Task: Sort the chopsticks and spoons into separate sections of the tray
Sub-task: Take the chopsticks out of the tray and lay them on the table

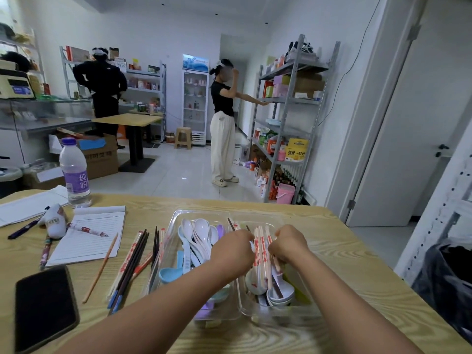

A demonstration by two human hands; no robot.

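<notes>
My left hand [231, 249] and right hand [288, 245] both clutch wrapped chopsticks [261, 251]: light, stiff, slippery; best gripped mid-bundle above tray [176, 215].

I see one wide-angle view from a camera on the person's head, looking forward and down, close over a wooden table [332, 241], the room stretching away beyond it.

Your tray [178, 215] is clear, glossy plastic on a table [319, 226] of pale matt wood grain. The spoons [200, 233] at its eleven o'clock look like smooth, shiny plastic; the chopsticks [261, 247] are paper-wrapped. At nine o'clock lies matt lined notebook [89, 241] paper, at seven a glossy black phone [44, 307].
</notes>
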